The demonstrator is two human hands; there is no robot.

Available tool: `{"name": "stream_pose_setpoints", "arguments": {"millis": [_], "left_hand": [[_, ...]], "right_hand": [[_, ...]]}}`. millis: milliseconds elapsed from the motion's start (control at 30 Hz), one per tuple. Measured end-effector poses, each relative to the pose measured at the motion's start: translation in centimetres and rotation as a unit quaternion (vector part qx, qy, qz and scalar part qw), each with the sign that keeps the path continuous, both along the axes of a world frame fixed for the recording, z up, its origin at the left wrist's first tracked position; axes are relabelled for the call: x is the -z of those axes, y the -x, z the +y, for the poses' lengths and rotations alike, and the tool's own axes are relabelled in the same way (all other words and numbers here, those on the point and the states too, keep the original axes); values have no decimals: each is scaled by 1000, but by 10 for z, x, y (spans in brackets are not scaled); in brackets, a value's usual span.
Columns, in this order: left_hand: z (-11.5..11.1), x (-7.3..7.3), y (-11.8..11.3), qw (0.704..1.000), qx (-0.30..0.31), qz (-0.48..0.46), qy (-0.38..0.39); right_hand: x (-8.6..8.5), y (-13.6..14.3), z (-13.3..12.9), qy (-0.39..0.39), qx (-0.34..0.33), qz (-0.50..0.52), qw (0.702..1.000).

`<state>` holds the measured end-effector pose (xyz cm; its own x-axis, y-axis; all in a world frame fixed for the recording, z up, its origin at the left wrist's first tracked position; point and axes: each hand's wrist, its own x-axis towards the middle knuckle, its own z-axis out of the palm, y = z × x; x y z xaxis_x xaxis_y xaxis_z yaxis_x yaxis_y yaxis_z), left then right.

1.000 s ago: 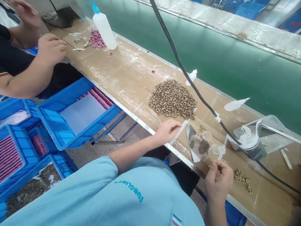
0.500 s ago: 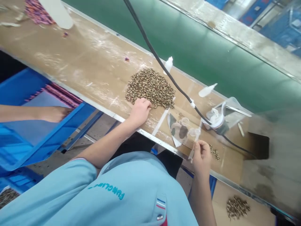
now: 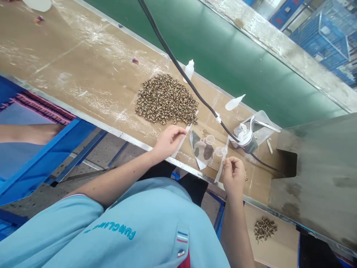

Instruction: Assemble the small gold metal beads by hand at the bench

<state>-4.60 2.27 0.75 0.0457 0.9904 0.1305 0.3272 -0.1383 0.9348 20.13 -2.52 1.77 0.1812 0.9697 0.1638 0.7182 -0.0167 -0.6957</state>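
A wide heap of small gold-and-dark ring-like pieces lies on the cardboard-covered bench. Just in front of the heap's near right edge is my left hand, thumb and forefinger pinched together; whatever is between them is too small to make out. My right hand is closed in a pinch near the bench's front edge, with a tiny brownish piece at its fingertips. Between the hands lie a stained scrap of sheet and a small clear plastic cup. A few more pieces show beside my right hand, partly hidden by it.
A black cable hangs across the bench. White squeeze bottles stand and lie along the back edge, near a stuffed container. A metal housing borders the right. Another person's arm reaches over a blue crate.
My left hand has drawn back from the heap, toward the right and nearer me. My right hand stays pinched beside the clear cup. The whole view has shifted somewhat.
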Motion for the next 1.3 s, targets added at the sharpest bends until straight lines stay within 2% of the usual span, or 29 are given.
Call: {"name": "stream_pose_setpoints", "arguments": {"millis": [33,67,133,200,300,467,900,1300], "left_hand": [[-6,0,-12,994,33,-85,54],[-12,1,-24,974,75,-176,120],[-23,6,-46,913,132,-316,221],[-29,11,-59,868,155,-389,268],[-32,16,-64,842,172,-425,285],[-32,17,-60,835,174,-435,289],[-32,17,-62,832,174,-438,294],[-32,17,-62,833,172,-435,295]], "right_hand": [[-1,-3,3,-24,-10,-56,998],[-2,-6,6,-45,-22,-109,993],[-5,-11,13,-75,-48,-195,977],[-6,-14,19,-87,-73,-256,960],[-9,-17,27,-94,-103,-318,938],[-15,-19,34,-101,-144,-382,907],[-23,-18,37,-115,-184,-443,870],[-23,-19,37,-95,-191,-423,881]]}}
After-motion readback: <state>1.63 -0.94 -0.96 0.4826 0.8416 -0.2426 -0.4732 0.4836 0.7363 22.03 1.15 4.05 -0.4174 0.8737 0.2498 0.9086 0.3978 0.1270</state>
